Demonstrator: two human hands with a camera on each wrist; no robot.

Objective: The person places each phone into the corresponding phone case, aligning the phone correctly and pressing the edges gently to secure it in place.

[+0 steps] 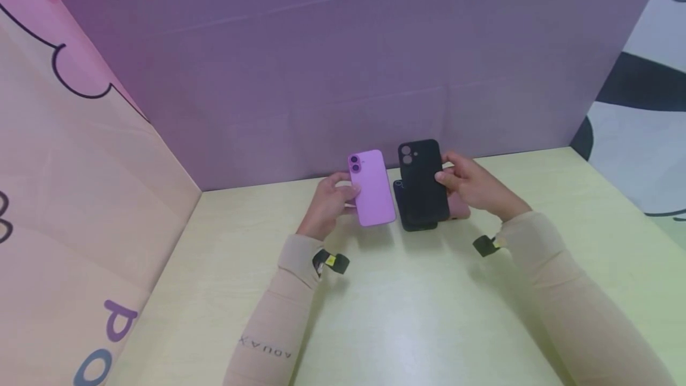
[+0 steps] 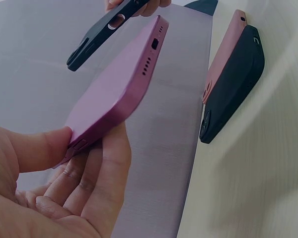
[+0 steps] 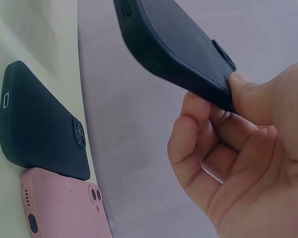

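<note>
Left hand point(image 1: 328, 202) grips the purple phone point(image 1: 371, 187) by its edge, thumb and fingers point(image 2: 84, 173) curled round it; right hand point(image 1: 474, 186) likewise grips a black case point(image 1: 421, 177), held just right of the phone. Both are raised above the surface point(image 1: 429, 314) (pale yellow). Beneath lie a second black case point(image 3: 39, 129) and a pink case point(image 3: 59, 208), overlapping.

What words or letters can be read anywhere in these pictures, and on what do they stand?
"AQUA X": printed small on the left sleeve, upside down in the head view, a little blurred.
"P" and "O": large purple and blue letters on the pink side panel, cut by the picture's edge, so the whole word cannot be told.
The purple phone, the black case and the yellow wrist tag show no readable text.
</note>
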